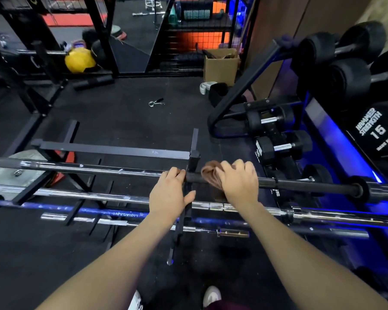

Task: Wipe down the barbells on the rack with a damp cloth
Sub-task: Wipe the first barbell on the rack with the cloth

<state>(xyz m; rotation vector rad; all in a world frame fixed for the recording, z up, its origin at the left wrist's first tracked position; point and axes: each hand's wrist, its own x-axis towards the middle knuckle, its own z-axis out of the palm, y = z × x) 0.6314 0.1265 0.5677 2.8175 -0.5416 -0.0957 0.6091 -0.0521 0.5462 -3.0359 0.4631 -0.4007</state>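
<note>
Several barbells lie across a low black rack (194, 143). The top barbell (305, 184) is dark on the right and chrome on the left. My right hand (239, 182) grips a brown cloth (210, 173) wrapped around this bar, just right of the rack's upright. My left hand (169, 192) holds the same bar just left of the upright, fingers curled over it. Below it lie a chrome barbell (76, 194), a blue barbell (61, 208) and a shorter chrome bar (231, 232).
A dumbbell rack (253, 85) with black dumbbells (376, 130) stands on the right, lit blue. A cardboard box (220, 68), a yellow ball (80, 60) and a spring collar (156, 102) lie on the black floor beyond. A weight plate (0, 175) sits at left. My shoes (212, 295) show below.
</note>
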